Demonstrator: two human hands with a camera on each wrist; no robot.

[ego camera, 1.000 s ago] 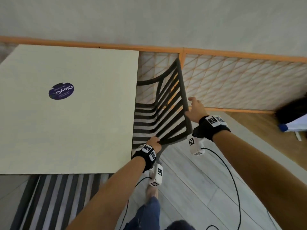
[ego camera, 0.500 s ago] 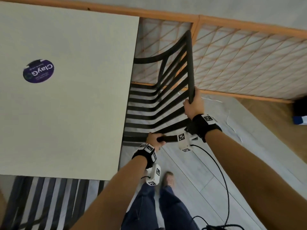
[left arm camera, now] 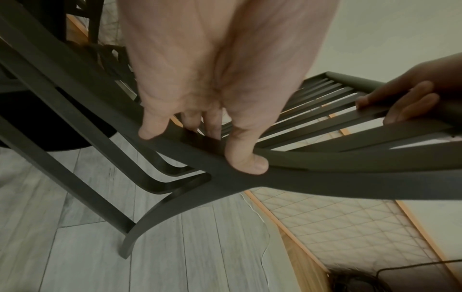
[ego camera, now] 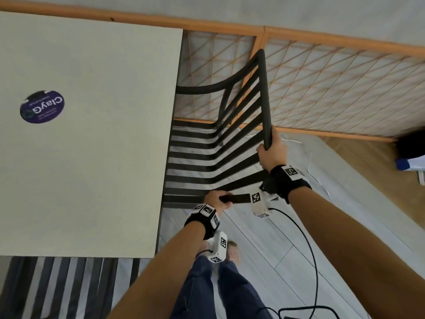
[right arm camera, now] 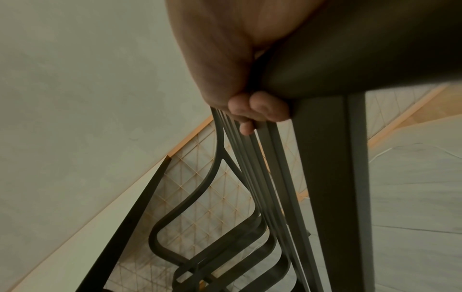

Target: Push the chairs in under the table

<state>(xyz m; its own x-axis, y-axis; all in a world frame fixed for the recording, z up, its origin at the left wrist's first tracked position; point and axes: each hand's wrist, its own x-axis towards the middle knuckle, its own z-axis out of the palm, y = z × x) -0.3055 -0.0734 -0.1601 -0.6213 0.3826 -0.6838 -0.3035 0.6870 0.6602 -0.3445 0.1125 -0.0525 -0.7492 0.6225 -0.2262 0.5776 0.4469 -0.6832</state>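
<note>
A black slatted chair (ego camera: pixel 213 155) stands at the right edge of the cream table (ego camera: pixel 92 146), its seat partly under the tabletop. My left hand (ego camera: pixel 217 200) grips the near armrest (left arm camera: pixel 250 164), fingers and thumb curled round it (left arm camera: pixel 207 126). My right hand (ego camera: pixel 272 154) grips the top rail of the chair back (ego camera: pixel 264 95); its fingertips (right arm camera: pixel 260 108) wrap under the rail (right arm camera: pixel 350 59). That same hand (left arm camera: pixel 405 102) is also seen from the left wrist, on the rail. A second slatted chair (ego camera: pixel 57 286) sits at the table's near edge, mostly tucked under.
A wooden lattice screen (ego camera: pixel 333 88) runs along the wall behind the chair. A round purple sticker (ego camera: pixel 42 107) lies on the tabletop. My legs and a foot (ego camera: pixel 232 249) stand on the grey plank floor, with a black cable (ego camera: pixel 308 249) trailing right. A blue and white object (ego camera: pixel 411 163) lies far right.
My right hand closed round the chair's top rail and my left stayed on the armrest. The chair's seat sits about as deep under the table as before; the view tilted further down.
</note>
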